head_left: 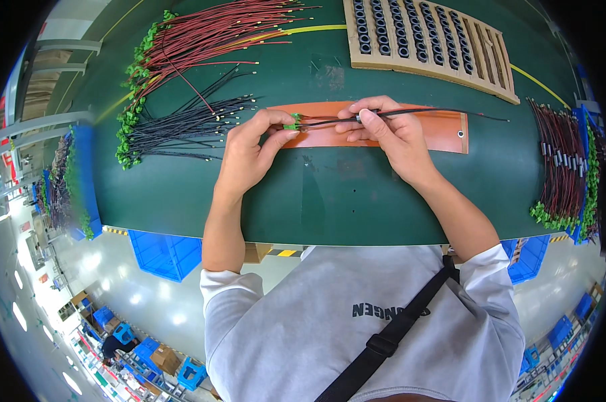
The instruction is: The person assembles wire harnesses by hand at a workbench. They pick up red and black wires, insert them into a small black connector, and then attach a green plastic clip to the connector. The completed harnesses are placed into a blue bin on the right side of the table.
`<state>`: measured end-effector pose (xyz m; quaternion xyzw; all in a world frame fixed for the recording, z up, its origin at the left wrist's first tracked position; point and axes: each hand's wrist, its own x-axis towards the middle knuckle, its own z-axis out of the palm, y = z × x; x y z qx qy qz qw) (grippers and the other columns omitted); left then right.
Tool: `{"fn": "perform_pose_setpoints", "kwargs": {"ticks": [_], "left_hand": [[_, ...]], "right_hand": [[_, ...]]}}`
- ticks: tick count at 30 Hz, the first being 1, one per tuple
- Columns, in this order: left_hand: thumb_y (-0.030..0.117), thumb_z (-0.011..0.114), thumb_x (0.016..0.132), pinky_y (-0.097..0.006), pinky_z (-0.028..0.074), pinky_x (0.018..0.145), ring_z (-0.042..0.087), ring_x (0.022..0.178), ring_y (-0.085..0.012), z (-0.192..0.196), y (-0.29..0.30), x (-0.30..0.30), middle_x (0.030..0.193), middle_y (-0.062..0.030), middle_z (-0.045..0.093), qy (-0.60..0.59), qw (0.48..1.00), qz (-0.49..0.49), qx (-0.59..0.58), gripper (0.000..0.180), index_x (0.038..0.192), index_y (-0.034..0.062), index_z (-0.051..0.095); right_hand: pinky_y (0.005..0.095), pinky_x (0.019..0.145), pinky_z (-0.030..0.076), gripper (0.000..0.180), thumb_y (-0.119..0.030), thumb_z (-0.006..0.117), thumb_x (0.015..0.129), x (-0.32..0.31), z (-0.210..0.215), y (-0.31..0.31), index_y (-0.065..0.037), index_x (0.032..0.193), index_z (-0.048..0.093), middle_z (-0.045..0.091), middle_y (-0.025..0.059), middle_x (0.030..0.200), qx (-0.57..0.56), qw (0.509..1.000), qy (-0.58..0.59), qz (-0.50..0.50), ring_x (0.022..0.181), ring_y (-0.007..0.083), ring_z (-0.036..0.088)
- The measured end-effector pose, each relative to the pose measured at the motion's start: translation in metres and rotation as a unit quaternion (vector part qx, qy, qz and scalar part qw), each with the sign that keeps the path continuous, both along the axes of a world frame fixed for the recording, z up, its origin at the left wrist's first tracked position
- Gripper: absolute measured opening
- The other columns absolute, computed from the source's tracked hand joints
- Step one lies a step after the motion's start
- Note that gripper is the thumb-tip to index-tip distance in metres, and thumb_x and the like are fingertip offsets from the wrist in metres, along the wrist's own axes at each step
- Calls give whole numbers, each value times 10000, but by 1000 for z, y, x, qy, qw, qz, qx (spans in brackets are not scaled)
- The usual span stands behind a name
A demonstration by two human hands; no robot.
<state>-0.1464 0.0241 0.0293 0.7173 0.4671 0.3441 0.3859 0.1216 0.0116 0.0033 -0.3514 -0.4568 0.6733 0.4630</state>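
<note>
Over the orange mat (pixel 443 131), the left hand (pixel 249 153) pinches a green connector (pixel 291 125) while the right hand's (pixel 393 134) fingers (pixel 373 120) grip its red-and-black wires (pixel 437 111).

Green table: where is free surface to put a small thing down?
Bare green table lies between the orange mat and the near edge, beside both forearms. Crowded: red wires and black wires far left, wooden tray behind, finished wires right.
</note>
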Motion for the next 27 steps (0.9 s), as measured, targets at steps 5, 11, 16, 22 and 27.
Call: {"fn": "perform_pose_setpoints", "kwargs": {"ticks": [5,11,16,22,27], "left_hand": [[-115,712,870,-318,554,871,675,1019,-197,-13,5,-6,1085,-121,709,-148,987,-56,-39,208,1048,-18,668],[-126,731,846,-328,515,963,679,1030,-186,-13,3,-1,1082,-114,714,-107,994,-3,-29,362,1173,-16,621],[-121,756,817,-327,491,998,687,1024,-168,-15,5,-2,1027,-72,740,-53,998,-8,31,430,1206,-12,610],[-84,793,777,-301,534,886,664,1024,-176,-9,-1,7,1028,-65,733,19,998,27,-50,494,1231,22,632],[-20,806,775,-310,541,821,647,1003,-217,-9,6,5,1158,-96,660,132,984,-16,116,478,1232,41,681]], "right_hand": [[291,887,584,265,-175,513,1089,-1,2,1,-9,1293,545,671,138,1239,1,1000,5,3,1081,199,703],[294,870,571,305,-177,538,1079,-1,5,1,-7,1330,511,672,142,1240,18,1000,25,2,1043,170,690],[303,854,542,281,-162,510,1084,3,1,2,-27,1331,510,653,157,1266,29,999,16,26,1037,192,676],[292,854,529,254,-152,522,1079,1,-1,2,-27,1300,536,663,125,1209,27,999,10,32,1028,169,647],[258,820,532,253,-136,544,1071,2,-1,3,-5,1288,547,678,80,1084,22,999,-9,24,931,110,639]]}}
